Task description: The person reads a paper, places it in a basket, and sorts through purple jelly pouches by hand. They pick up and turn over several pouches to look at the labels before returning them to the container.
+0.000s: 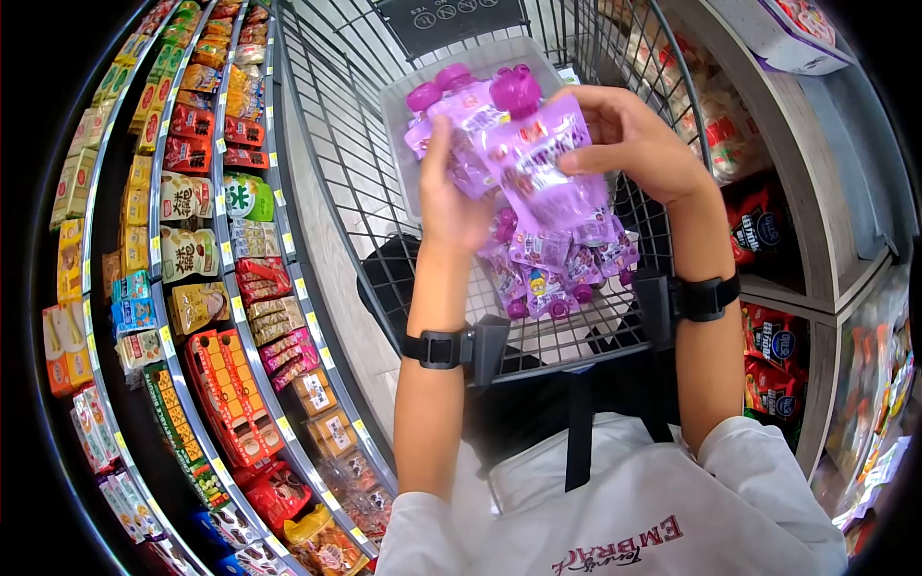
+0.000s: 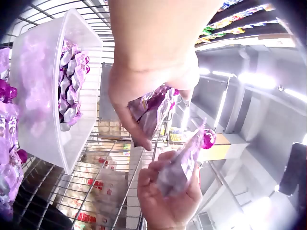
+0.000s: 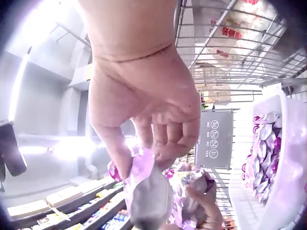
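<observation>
My right hand (image 1: 639, 144) pinches a purple spouted pouch (image 1: 540, 173) with a dark magenta cap between thumb and fingers. Beside it, my left hand (image 1: 451, 206) grips more of the same purple pouches (image 1: 471, 110), their caps pointing up and away. Both hands are over a translucent plastic bin (image 1: 397, 178) in the shopping cart. Inside that bin, in the right wrist view, stand rows of pouches (image 3: 263, 158). Nearer my body, a pile of purple pouches (image 1: 552, 259) lies in the cart, partly covered by the held pouch in the head view.
The wire cart (image 1: 331, 173) surrounds the bin, with a dark sign panel (image 1: 451, 24) at its far end. Shelves of packaged snacks (image 1: 187, 197) line the left. On the right stands a wooden shelf unit (image 1: 816, 192) with red-and-black bags (image 1: 768, 350).
</observation>
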The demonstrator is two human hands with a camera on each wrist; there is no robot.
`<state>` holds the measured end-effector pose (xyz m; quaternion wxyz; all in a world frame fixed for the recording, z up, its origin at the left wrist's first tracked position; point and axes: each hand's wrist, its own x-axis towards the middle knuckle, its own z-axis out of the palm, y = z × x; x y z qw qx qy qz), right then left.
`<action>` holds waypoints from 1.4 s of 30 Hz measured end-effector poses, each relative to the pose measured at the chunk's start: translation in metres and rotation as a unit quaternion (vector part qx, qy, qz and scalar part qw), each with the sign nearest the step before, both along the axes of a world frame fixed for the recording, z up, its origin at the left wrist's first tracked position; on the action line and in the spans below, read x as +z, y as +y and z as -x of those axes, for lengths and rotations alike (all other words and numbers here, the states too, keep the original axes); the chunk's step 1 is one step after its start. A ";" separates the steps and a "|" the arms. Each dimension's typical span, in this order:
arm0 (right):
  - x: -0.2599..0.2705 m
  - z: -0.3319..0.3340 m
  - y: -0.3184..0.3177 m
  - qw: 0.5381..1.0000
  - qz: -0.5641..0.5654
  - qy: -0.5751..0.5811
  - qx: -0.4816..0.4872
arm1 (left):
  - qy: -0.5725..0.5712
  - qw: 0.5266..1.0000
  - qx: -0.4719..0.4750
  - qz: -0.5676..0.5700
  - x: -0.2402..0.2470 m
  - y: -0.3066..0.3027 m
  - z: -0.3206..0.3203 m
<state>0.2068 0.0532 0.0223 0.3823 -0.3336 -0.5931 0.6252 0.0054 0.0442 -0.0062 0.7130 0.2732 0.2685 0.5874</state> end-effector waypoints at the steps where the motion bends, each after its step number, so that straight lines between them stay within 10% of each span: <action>1: 0.002 -0.005 0.000 0.999 0.008 -0.014 0.046 | 0.000 1.000 0.001 0.000 -0.002 0.001 0.003; 6: -0.009 -0.004 0.009 0.989 -0.034 -0.058 -0.135 | 0.000 0.999 -0.024 0.032 -0.007 0.003 0.012; 20: -0.028 0.028 0.001 0.968 -0.058 -0.204 -0.132 | -0.029 0.987 -0.160 -0.009 -0.019 0.001 0.002; 27: -0.029 0.025 0.004 0.991 0.041 -0.032 -0.124 | 0.188 0.978 -0.089 -0.021 -0.018 0.002 0.002; 33: -0.033 0.025 0.006 0.974 0.123 0.132 -0.134 | 0.026 0.992 -0.117 0.038 -0.007 0.004 0.006; 42: -0.036 0.019 0.011 0.976 0.130 0.135 -0.114 | 0.129 0.986 -0.107 -0.009 -0.004 0.000 0.006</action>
